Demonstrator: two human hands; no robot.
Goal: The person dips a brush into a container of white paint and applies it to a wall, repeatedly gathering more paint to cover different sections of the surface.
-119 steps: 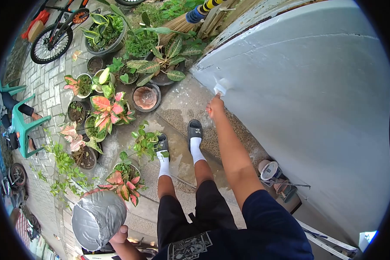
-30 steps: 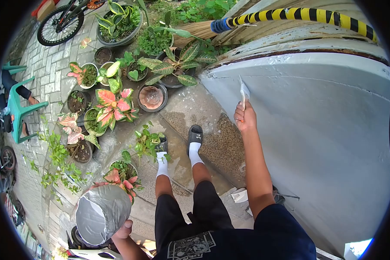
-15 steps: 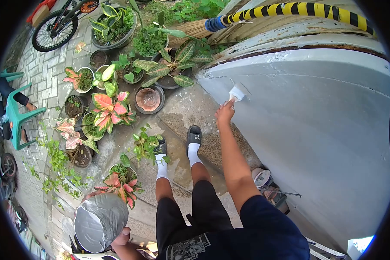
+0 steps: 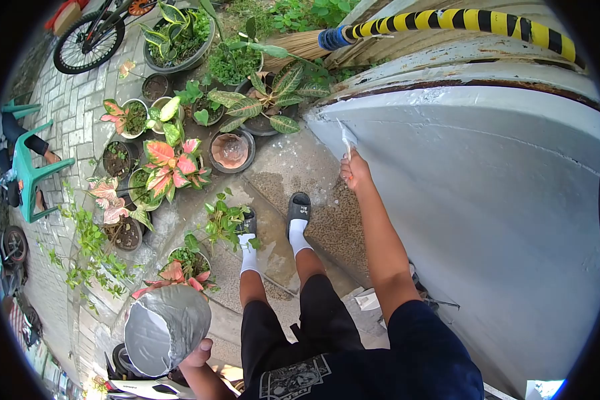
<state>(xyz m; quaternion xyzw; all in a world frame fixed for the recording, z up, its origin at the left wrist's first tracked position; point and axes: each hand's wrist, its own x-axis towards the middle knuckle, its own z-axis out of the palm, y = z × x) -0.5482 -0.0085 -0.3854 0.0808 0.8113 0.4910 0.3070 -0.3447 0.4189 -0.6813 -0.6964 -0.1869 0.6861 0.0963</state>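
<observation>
Gray wall (image 4: 460, 180), seemingly mid-brushing: we clasp brush (image 4: 348, 137) in right grip (image 4: 357, 171), smeared container (image 4: 187, 320) in left grip (image 4: 199, 355); next stroke would want even pressure.

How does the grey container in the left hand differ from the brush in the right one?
The container is wide, rounded and grey-coated; the brush is slim and whitish. The container is held away from the wall; the brush is up against it. Both are being held.

The right hand (image 4: 355, 171) has carried the pale flat paintbrush (image 4: 347, 138) left, turning it edge-on; the grey-smeared round container (image 4: 180, 323) has shifted slightly right.
</observation>
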